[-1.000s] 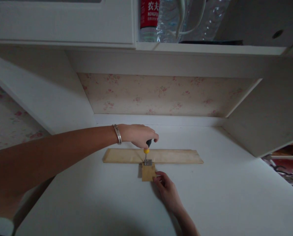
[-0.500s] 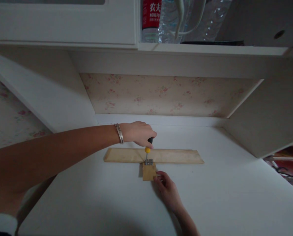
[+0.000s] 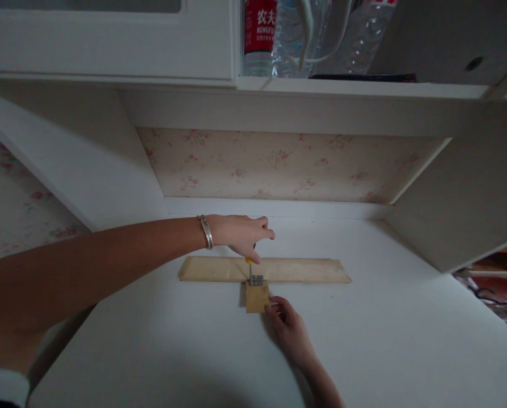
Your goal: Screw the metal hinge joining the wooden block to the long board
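Observation:
My left hand [image 3: 241, 233], with a silver bracelet at the wrist, is around the handle of a screwdriver [image 3: 248, 260]. Its thumb lies against the yellow part, the index finger is stretched out, and most of the handle is hidden under the hand. The shaft points down to a small metal hinge [image 3: 257, 280]. This hinge lies where a small square wooden block [image 3: 257, 298] meets the front edge of a long wooden strip [image 3: 304, 270]. Fingers of my right hand [image 3: 288, 324] grip the block's right edge.
Both wooden pieces lie on a white desktop [image 3: 185, 334]. Overhead is a white shelf [image 3: 355, 90] bearing plastic bottles [image 3: 260, 34] and a pale cable. Side panels [image 3: 461, 198] enclose the desk, and floral wallpaper [image 3: 236, 164] covers the back.
My left hand's fingers have loosened and stretched out around the screwdriver handle, and the screwdriver has tipped slightly left. My right hand keeps its place on the block.

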`<state>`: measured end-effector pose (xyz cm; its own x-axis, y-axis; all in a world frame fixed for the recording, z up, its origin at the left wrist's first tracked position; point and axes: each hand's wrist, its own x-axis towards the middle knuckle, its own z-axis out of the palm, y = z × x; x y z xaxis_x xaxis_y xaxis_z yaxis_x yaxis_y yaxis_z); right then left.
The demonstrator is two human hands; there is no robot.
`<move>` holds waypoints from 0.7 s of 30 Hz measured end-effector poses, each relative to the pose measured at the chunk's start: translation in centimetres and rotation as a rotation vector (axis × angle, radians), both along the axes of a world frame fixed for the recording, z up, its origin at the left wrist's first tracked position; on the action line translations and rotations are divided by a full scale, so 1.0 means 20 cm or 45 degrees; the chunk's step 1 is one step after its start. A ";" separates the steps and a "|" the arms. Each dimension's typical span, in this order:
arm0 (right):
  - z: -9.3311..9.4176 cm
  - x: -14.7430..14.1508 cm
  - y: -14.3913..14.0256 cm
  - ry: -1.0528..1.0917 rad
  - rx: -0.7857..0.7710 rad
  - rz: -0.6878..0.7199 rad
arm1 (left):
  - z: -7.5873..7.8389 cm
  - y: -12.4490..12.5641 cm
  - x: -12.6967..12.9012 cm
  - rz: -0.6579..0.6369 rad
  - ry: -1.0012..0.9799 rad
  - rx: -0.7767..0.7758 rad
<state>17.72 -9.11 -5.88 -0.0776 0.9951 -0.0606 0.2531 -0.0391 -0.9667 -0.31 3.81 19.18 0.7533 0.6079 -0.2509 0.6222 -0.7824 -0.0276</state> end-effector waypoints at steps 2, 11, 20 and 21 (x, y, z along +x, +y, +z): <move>0.00 0.00 0.00 0.006 0.013 0.002 | 0.00 0.01 -0.01 -0.052 0.020 -0.019; 0.00 0.00 0.00 -0.010 -0.011 0.012 | 0.00 0.01 0.00 0.097 0.011 0.026; -0.02 0.00 -0.01 -0.020 -0.002 -0.007 | -0.01 0.01 0.01 0.034 0.015 -0.018; -0.02 0.00 -0.01 -0.022 -0.005 -0.004 | -0.01 0.01 0.00 0.074 0.003 0.008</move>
